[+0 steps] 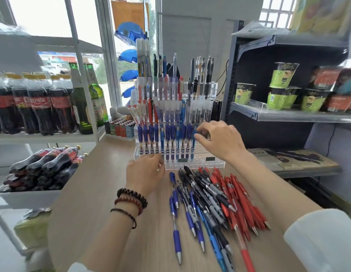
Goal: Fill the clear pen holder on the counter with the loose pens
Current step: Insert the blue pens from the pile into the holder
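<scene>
I am working at the clear pen holder point(210, 162), which is standing upright on the tabletop point(104, 183) directly ahead of me, with its rear tiers already filled and its front row filled from the left end to about the middle. My right hand point(219, 142) is pinching a blue pen point(194, 143) between thumb and fingertips and is holding it upright at the right end of that filled run, just beside the last seated pen. My left hand point(145, 171) is resting at the holder's front-left edge with the fingers curled toward it; I cannot tell whether they are gripping the edge or only touching it. The loose pens point(210, 201) are lying in a mixed blue, black and red heap on the tabletop just in front of the holder, under my right forearm. In my judgement the main hazards are these: a pen that is entering its hole at a slant is likely to jam or to lean into its neighbours and tip them; a downward push without firm bracing from the left hand is likely to slide the light holder backward; and a low right forearm is likely to sweep the heap and roll pens toward the tabletop edge.
</scene>
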